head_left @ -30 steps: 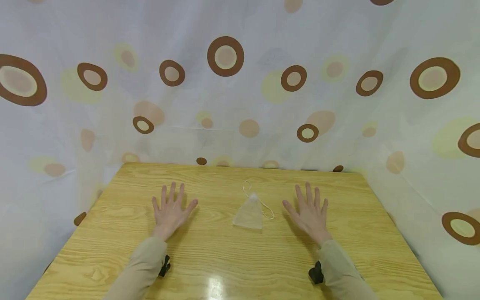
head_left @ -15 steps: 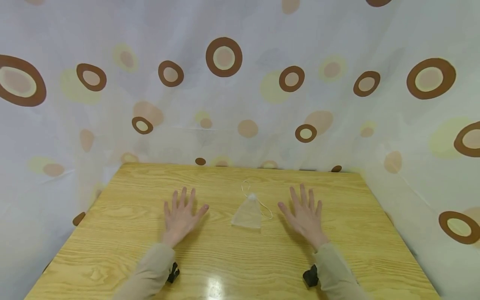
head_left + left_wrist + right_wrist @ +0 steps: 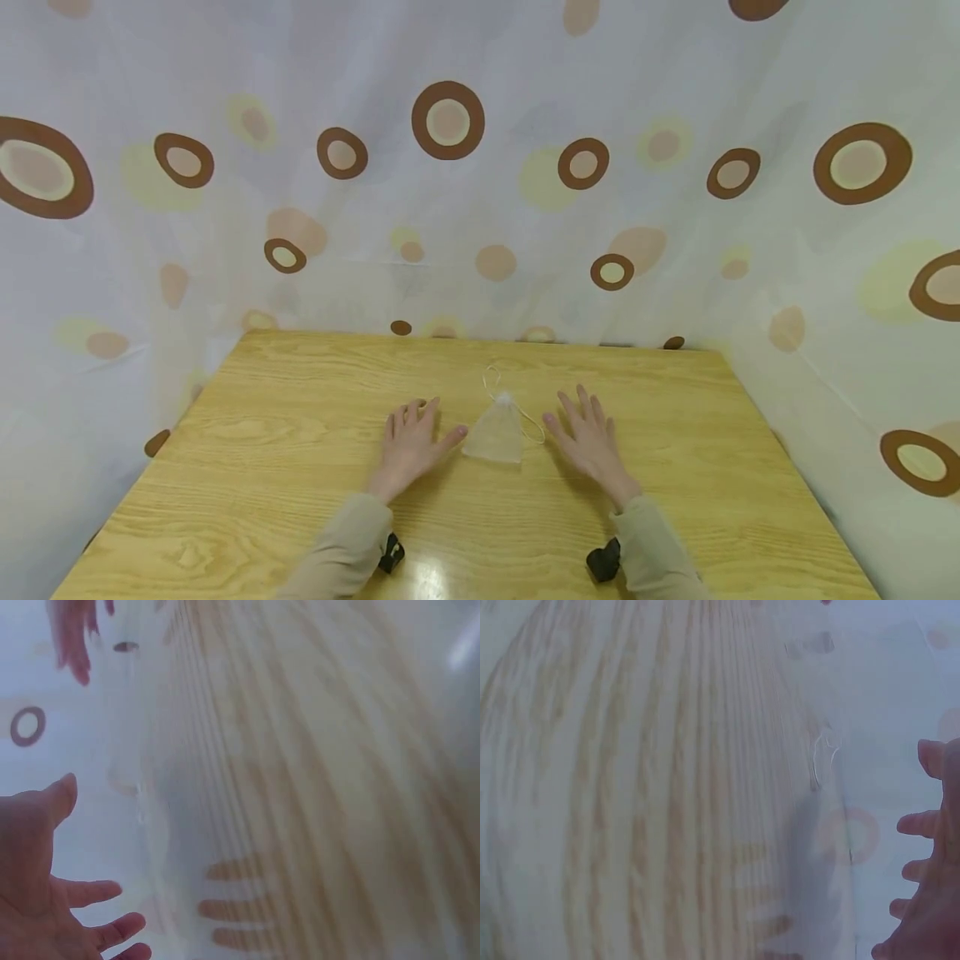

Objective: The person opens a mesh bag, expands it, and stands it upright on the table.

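Observation:
A small sheer white drawstring bag (image 3: 495, 433) lies on the wooden table between the two hands. Its top is gathered, and a thin white cord (image 3: 534, 423) runs in loops from it. My left hand (image 3: 411, 446) hovers at the bag's left, its fingers spread and slightly bent; the thumb tip is close to the bag's edge, and contact cannot be told. On the other side is my right hand (image 3: 592, 446), fingers spread, thumb near the cord loop. Both hands hold nothing. In the right wrist view a cord loop (image 3: 825, 757) shows faintly beyond the table.
The wooden table (image 3: 262, 433) has a light grain and a bright reflection near its front. A pale curtain (image 3: 480, 200) with brown rings and spots hangs behind it and along both sides. Black wrist devices (image 3: 603, 560) sit under the beige sleeves.
Both hands have moved inward toward the bag, the left one farther. The left fingers have bent a little. The bag stays in place on the table.

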`<state>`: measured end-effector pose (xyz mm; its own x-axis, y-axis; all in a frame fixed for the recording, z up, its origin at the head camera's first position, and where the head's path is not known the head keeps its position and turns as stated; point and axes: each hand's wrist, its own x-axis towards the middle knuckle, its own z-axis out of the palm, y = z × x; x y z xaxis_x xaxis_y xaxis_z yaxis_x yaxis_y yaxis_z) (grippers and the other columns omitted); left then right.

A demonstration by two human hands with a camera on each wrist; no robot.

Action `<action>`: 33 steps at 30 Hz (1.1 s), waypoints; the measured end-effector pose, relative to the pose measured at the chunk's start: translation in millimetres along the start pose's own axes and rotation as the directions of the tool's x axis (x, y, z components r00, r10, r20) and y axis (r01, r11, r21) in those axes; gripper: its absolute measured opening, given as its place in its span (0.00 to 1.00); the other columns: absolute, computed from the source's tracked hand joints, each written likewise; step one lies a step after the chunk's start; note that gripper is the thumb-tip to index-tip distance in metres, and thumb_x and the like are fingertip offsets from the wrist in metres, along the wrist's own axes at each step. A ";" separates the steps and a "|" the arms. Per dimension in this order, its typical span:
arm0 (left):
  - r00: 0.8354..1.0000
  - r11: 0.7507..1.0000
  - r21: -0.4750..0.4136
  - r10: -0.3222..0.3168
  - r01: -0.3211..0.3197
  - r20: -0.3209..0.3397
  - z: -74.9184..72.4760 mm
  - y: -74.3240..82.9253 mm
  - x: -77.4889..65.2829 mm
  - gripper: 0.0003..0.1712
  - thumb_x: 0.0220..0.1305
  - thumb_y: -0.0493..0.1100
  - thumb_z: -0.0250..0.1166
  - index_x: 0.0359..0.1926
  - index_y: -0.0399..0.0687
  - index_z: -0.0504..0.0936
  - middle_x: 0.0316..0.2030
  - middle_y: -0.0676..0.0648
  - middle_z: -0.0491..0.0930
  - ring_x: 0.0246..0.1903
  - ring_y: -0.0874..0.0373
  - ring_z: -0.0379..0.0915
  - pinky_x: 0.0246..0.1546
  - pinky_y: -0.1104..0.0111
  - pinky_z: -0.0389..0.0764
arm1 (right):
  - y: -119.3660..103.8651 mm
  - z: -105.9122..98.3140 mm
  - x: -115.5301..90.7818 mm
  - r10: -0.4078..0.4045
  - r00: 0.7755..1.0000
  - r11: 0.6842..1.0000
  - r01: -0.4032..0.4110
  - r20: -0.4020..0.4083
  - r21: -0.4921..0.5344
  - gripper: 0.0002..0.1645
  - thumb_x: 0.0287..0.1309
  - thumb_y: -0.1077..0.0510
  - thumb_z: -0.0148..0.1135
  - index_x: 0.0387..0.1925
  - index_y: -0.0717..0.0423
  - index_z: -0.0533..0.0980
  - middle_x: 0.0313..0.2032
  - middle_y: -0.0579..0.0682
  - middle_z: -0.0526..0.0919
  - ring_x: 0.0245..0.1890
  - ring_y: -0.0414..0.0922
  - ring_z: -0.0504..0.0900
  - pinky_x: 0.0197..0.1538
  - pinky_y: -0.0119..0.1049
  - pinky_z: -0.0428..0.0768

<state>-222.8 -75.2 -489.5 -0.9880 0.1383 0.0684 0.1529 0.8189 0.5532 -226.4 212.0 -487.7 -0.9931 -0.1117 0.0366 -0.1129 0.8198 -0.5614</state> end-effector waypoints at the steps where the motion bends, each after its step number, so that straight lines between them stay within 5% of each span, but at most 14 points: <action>1: 1.000 1.000 -0.009 0.007 -0.007 0.007 2.5 3.5 0.6 0.44 0.68 0.66 0.61 0.71 0.39 0.67 0.67 0.31 0.66 0.67 0.31 0.58 0.69 0.36 0.58 | 0.2 1.5 0.1 -0.010 1.000 1.000 0.010 -0.002 0.018 0.39 0.76 0.41 0.43 0.76 0.60 0.57 0.78 0.69 0.42 0.77 0.74 0.40 0.70 0.79 0.39; 5: 0.999 0.999 -0.033 0.015 -0.014 0.042 11.4 16.2 3.9 0.39 0.65 0.65 0.65 0.62 0.38 0.75 0.59 0.34 0.70 0.56 0.38 0.62 0.59 0.43 0.68 | 1.7 6.0 0.1 -0.064 0.998 0.993 0.067 -0.029 0.094 0.35 0.76 0.47 0.47 0.72 0.66 0.61 0.76 0.74 0.48 0.74 0.77 0.45 0.70 0.78 0.43; 15: 0.998 0.999 -0.042 0.024 -0.021 0.054 24.0 21.1 12.3 0.27 0.59 0.60 0.73 0.45 0.43 0.79 0.44 0.42 0.71 0.45 0.45 0.60 0.52 0.48 0.66 | 1.0 5.0 0.2 -0.118 0.993 0.958 0.118 -0.015 0.263 0.30 0.73 0.54 0.53 0.66 0.71 0.66 0.69 0.76 0.61 0.71 0.75 0.53 0.69 0.75 0.51; 22: 0.997 0.999 -0.046 0.019 -0.015 0.077 24.9 18.9 15.7 0.20 0.55 0.54 0.77 0.37 0.45 0.82 0.40 0.45 0.75 0.44 0.47 0.61 0.51 0.51 0.66 | -0.8 7.0 2.2 -0.132 0.991 0.956 0.137 -0.035 0.261 0.26 0.71 0.57 0.58 0.61 0.71 0.72 0.61 0.72 0.74 0.61 0.69 0.72 0.62 0.64 0.73; 33: 0.994 0.993 -0.085 0.093 -0.087 0.060 25.1 15.0 16.2 0.14 0.59 0.47 0.75 0.22 0.48 0.81 0.21 0.53 0.77 0.25 0.60 0.65 0.33 0.68 0.65 | -6.8 10.5 6.6 -0.108 0.994 0.952 0.103 0.000 0.288 0.24 0.70 0.56 0.59 0.58 0.71 0.76 0.55 0.70 0.81 0.52 0.63 0.82 0.56 0.56 0.81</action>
<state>-236.0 -46.7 -501.0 -0.9666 0.2467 0.0692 0.2362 0.7533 0.6138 -231.8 199.7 -492.3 -0.9752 -0.1992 0.0969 -0.2004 0.6070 -0.7690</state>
